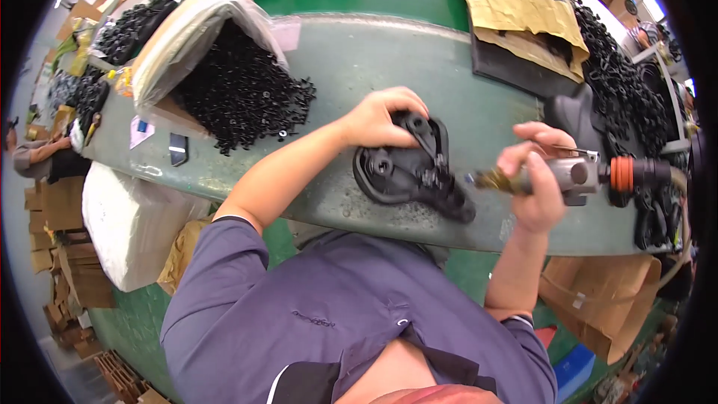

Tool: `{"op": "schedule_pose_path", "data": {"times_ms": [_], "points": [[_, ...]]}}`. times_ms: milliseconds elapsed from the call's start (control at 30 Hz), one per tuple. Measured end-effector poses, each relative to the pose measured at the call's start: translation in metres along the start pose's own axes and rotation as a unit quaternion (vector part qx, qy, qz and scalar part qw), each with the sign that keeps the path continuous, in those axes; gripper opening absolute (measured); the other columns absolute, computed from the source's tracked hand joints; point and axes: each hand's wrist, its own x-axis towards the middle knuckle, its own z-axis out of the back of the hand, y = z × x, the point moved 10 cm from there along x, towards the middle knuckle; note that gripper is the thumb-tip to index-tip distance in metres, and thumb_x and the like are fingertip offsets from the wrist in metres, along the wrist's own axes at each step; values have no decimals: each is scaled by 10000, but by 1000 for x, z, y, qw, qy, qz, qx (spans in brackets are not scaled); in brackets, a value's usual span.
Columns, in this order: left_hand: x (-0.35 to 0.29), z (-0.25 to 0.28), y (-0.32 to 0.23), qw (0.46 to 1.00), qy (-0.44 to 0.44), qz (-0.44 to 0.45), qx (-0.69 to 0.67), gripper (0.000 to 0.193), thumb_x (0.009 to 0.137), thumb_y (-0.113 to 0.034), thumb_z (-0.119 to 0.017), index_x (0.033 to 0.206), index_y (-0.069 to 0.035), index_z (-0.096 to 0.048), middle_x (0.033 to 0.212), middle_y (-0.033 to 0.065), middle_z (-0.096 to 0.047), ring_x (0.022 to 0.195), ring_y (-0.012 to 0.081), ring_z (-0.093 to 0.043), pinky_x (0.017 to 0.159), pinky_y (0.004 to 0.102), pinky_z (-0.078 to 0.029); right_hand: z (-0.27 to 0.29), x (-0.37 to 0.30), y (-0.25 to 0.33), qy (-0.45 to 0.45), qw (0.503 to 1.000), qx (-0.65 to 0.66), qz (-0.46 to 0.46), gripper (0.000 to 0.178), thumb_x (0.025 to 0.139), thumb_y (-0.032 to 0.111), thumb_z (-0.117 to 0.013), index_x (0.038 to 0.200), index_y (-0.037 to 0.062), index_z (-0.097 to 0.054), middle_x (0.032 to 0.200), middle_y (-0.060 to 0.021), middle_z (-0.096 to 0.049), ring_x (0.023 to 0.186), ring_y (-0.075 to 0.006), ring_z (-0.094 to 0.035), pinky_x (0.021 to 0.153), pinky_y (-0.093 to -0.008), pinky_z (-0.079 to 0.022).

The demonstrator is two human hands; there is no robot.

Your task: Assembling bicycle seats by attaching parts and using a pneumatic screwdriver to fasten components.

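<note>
My left hand (381, 118) grips the far edge of a black bicycle saddle (404, 168), its fingers wrapped round the rim. The saddle lies underside up on the green-grey worktop, and its narrow nose points toward the near right. Just right of it, my right hand (540, 172) is closed round a silver air screwdriver (577, 173) with an orange ring and a black end. The tool lies nearly level, and its tip points left at the saddle without touching it. Motion blurs the tip, so I cannot tell whether a screw sits on it.
Black screws (247, 97) spill from a lined box (161, 60) at the far left, near a phone (178, 150). A yellow paper sack (523, 11) lies at the far right. More black parts (621, 75) are heaped beyond it. A hose (684, 213) trails from the tool. Another person (45, 158) sits at left.
</note>
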Motion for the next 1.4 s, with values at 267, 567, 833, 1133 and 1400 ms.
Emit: {"op": "schedule_pose_path", "data": {"times_ms": [267, 567, 833, 1133, 1400], "points": [[-10, 293, 65, 769, -624, 75, 120, 505, 852, -134, -867, 1241, 104, -650, 1123, 153, -734, 935, 194, -712, 845, 309, -580, 134, -64, -84, -101, 893, -279, -338, 488, 953, 81, -678, 1410, -19, -538, 1008, -99, -672, 590, -145, -631, 483, -319, -517], [-35, 48, -15, 921, -172, -43, 346, 297, 797, -103, -781, 1083, -55, -713, 1241, 159, -689, 1217, 373, -644, 1072, 471, -516, 153, -62, -104, 102, 773, -601, -175, 685, 916, 81, -711, 1548, -31, -472, 1351, -218, -590, 906, -318, -705, 805, -413, -583], [-134, -39, -32, 923, -58, -43, 378, 258, 901, -171, -782, 1125, -67, -706, 1334, 136, -670, 1327, 350, -608, 1101, 477, -502, 93, -29, -103, 267, 637, -710, -138, 632, 946, 214, -775, 1471, -43, -532, 1331, -224, -645, 1192, -430, -658, 995, -491, -540], [-119, -30, -27, 935, 2, 61, 350, 359, 843, -136, -804, 1179, -60, -702, 1419, 139, -659, 1367, 347, -596, 1101, 513, -496, 109, -32, -108, 233, 713, -651, -119, 691, 959, 143, -750, 1552, -48, -453, 1334, -254, -530, 1100, -457, -653, 841, -487, -575], [-113, -46, -10, 913, 67, 118, 385, 471, 780, -112, -776, 1230, -81, -642, 1442, 156, -607, 1386, 394, -536, 1146, 555, -421, 115, -22, -118, 211, 726, -614, -227, 642, 925, 192, -736, 1492, 20, -490, 1263, -212, -550, 912, -402, -714, 711, -471, -627]]}}
